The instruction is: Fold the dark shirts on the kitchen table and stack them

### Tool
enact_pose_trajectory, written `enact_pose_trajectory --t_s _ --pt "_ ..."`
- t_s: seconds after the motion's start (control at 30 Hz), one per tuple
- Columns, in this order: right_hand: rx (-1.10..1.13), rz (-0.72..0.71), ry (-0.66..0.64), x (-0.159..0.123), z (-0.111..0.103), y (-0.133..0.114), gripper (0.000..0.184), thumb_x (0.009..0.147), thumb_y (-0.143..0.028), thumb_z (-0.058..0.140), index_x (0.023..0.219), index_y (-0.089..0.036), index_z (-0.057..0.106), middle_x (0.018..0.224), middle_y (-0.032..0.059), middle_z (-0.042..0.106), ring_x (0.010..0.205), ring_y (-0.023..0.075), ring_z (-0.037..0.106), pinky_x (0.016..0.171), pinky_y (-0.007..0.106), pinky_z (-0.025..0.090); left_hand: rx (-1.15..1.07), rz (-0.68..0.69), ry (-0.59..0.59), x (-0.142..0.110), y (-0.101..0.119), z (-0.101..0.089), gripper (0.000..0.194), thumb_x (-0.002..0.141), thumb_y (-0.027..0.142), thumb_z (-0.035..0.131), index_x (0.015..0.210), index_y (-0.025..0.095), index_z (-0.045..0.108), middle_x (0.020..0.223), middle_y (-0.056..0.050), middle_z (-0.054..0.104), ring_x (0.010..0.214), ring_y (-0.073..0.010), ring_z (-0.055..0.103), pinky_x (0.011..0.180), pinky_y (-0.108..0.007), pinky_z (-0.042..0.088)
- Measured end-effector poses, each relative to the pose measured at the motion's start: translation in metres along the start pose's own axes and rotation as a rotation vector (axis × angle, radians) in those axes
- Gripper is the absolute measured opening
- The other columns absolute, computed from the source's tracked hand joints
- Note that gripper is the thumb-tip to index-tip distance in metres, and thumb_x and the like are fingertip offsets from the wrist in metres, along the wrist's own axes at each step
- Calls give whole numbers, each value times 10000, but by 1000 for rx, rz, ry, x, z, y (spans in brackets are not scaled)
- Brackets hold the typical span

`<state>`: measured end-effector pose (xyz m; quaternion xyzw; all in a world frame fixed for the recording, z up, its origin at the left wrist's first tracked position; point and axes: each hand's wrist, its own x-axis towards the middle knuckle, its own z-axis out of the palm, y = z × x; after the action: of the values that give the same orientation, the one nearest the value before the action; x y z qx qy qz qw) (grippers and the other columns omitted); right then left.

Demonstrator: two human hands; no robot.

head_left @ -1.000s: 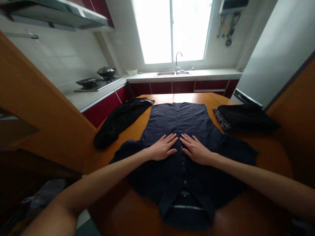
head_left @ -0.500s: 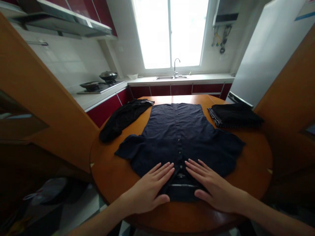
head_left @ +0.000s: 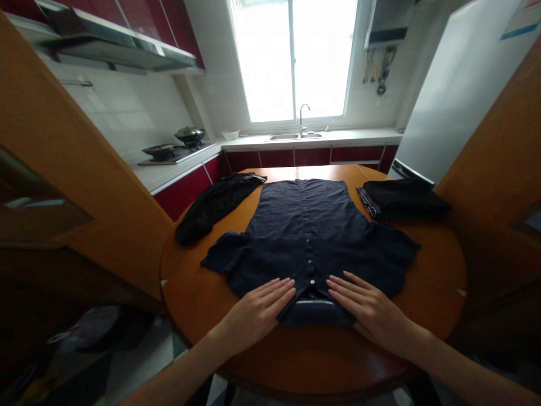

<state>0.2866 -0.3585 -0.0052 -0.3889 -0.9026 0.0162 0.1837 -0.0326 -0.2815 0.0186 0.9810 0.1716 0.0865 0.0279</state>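
Two Hands on a Dark Blue Shirt

Two flat hands rest near the collar end of a dark blue shirt [head_left: 310, 237]. The shirt lies spread out in the middle of the round wooden bench [head_left: 426, 282]. It has short sleeves that stick out to each side. A row of small pale buttons runs down its middle. The collar is at the near edge, with a light strip inside it.

The left hand [head_left: 257, 310] lies flat with its fingers straight and close together. Its fingertips touch the shirt beside the collar. Its grip is wide and holds nothing. The right hand [head_left: 366, 307] lies flat the same way on the other side of the collar, with a wide grip that holds nothing.

A black cloth [head_left: 213, 206] lies bunched up to the left of the shirt. A folded black cloth [head_left: 401, 197] sits to the right.
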Motion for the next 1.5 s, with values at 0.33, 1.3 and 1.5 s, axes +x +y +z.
enact_pose_trajectory --t_s 0.33,1.3,1.5 --pt "203 145 -255 -20 -16 -19 953 868 -339 659 1616 -198 86 1661 107 103 1530 300 117 1245 556 102 -218 -101 -171 -20 16 -15 813 983 511 541 1620 273 97 1653 -62 197 1526 -274 179 1247 -522 162" --pt "87 266 -39 124 -5 29 636 1038 -448 301 1577 -111 285 1649 120 211 1539 235 120 1238 509 151 -198 -301 -222 51 -16 -34 748 1033 589 307 1589 94 237 1640 -176 179 1536 -271 131 1240 -449 169" --pt "12 467 -35 179 17 67 608 1018 -353 321 1556 -69 319 1649 158 205 1536 278 141 1212 554 182 0 -557 20 98 -85 -19 598 1062 421 291 1542 69 342 1627 -166 276 1527 -273 197 1225 -471 193"
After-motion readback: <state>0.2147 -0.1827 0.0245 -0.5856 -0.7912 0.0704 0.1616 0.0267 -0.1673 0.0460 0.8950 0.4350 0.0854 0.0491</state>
